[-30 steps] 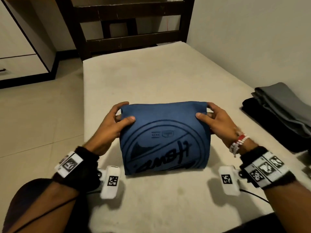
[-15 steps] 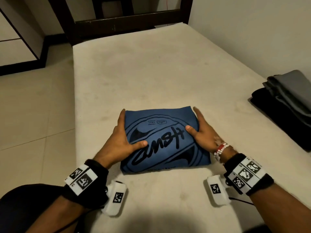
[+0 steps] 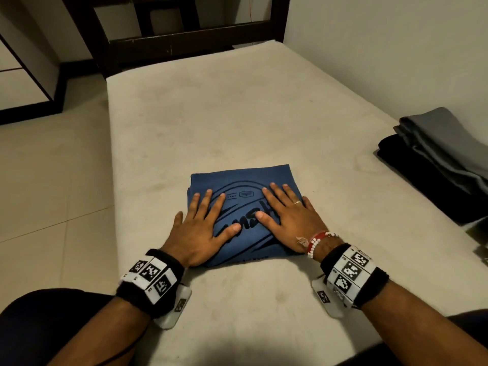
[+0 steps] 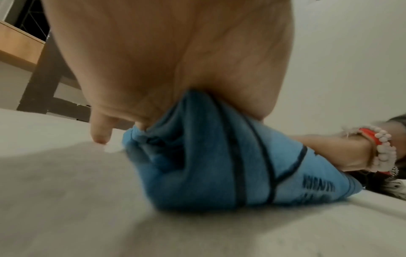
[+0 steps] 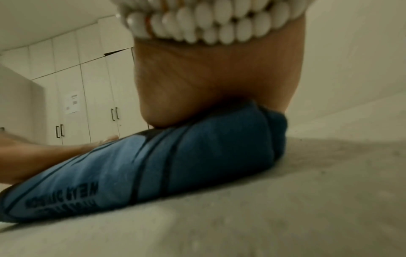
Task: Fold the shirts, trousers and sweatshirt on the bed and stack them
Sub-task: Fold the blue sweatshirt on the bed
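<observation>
Not much legible here tbh. The blue shirt (image 3: pixel 239 178) has a big black script print, half under the hands, and I can only make out something like "MSH". Right wrist view shows small block letters near its edge, upside down and blurry, maybe "NEW D...", can't read the rest

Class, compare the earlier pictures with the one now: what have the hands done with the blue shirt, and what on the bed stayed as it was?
The left hand and right hand let go of the blue shirt's far edge after folding it down, and now press flat on top with straight fingers. The shirt went from half-raised to lying flat on the bed. The stack of grey and black clothes on the right stayed in place.
</observation>
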